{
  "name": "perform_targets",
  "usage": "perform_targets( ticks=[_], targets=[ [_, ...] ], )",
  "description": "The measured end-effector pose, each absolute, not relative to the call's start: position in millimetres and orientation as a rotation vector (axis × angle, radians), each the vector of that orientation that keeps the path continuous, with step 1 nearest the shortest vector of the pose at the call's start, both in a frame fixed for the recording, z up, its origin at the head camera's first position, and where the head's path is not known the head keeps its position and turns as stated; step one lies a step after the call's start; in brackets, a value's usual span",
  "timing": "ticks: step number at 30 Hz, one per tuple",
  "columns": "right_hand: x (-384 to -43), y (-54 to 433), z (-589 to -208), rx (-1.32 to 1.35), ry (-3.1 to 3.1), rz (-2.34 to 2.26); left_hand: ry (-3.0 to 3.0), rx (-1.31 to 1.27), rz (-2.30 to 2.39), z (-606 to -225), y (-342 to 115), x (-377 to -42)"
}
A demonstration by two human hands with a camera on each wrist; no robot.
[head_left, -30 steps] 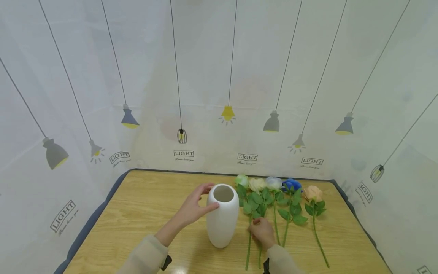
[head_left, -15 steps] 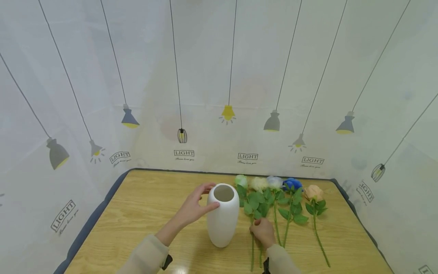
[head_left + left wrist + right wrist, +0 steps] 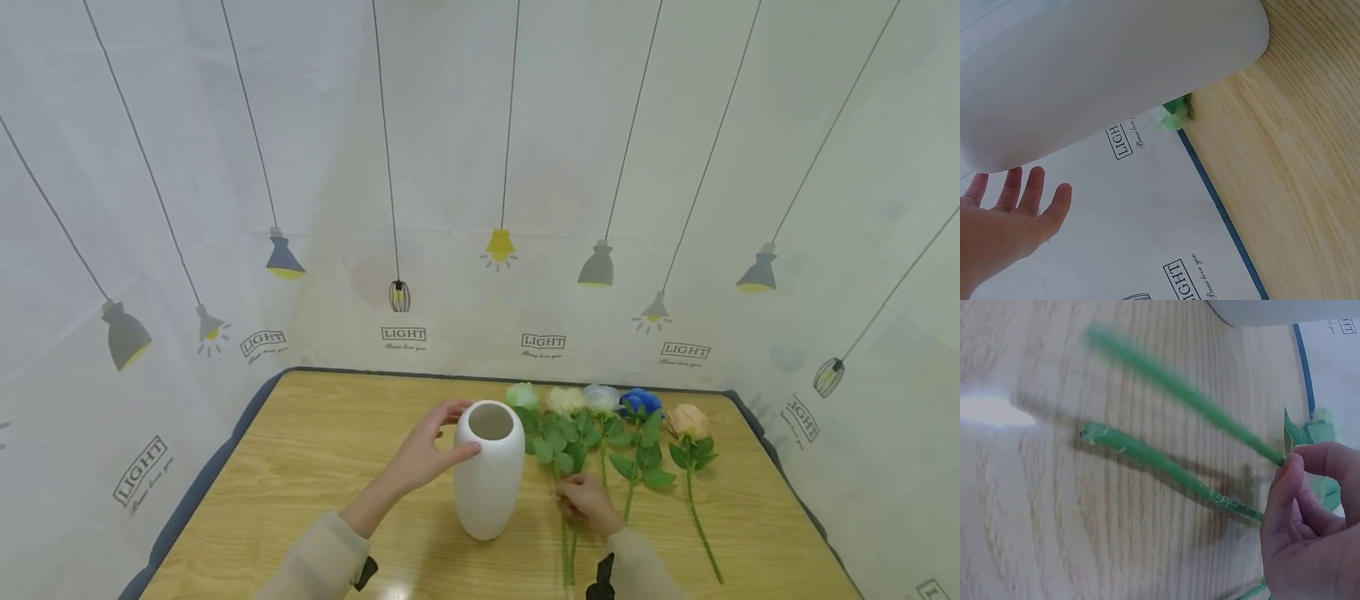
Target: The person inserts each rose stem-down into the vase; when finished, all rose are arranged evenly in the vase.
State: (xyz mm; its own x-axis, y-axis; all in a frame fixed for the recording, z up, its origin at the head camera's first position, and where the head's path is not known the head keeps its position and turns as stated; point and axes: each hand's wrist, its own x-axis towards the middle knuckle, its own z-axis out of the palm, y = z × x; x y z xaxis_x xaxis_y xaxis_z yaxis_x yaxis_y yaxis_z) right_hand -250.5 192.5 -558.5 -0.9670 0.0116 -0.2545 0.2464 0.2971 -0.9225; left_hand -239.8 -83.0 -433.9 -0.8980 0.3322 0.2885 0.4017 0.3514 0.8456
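The white vase (image 3: 487,483) stands upright on the wooden table. My left hand (image 3: 431,450) holds it near the mouth, thumb on the near side and fingers at the far side; in the left wrist view several fingertips meet the vase wall (image 3: 1116,75). My right hand (image 3: 591,502) pinches a green stem between thumb and forefinger, that of the pale green artificial flower (image 3: 522,396). In the right wrist view this stem (image 3: 1172,384) is raised off the wood, its end blurred. A second stem (image 3: 1154,459) lies below it on the table.
To the right lie a cream flower (image 3: 566,402), a pale lilac flower (image 3: 602,397), a blue flower (image 3: 641,403) and a peach flower (image 3: 687,422), with leafy stems. Behind the table (image 3: 322,442) hangs a white backdrop (image 3: 450,167) printed with lamps.
My right hand has shifted slightly right with the stem, whose lower end swings right while the pale green bloom slides a little left. My left hand and the vase stay put.
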Motion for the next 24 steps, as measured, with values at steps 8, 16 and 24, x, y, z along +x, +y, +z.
perform_targets(
  ticks=[8,16,24],
  targets=[
    [-253,197,-554,0.278,2.282,-1.711,-2.532,-0.681,-1.609,-433,-83,-240],
    [-256,202,-555,0.134,2.156,-1.776,-2.537,-0.688,-1.590,-433,-83,-240],
    [-249,211,-544,-0.061,2.053,-1.781,-2.530,-0.701,-1.599,-433,-84,-239]
  ],
)
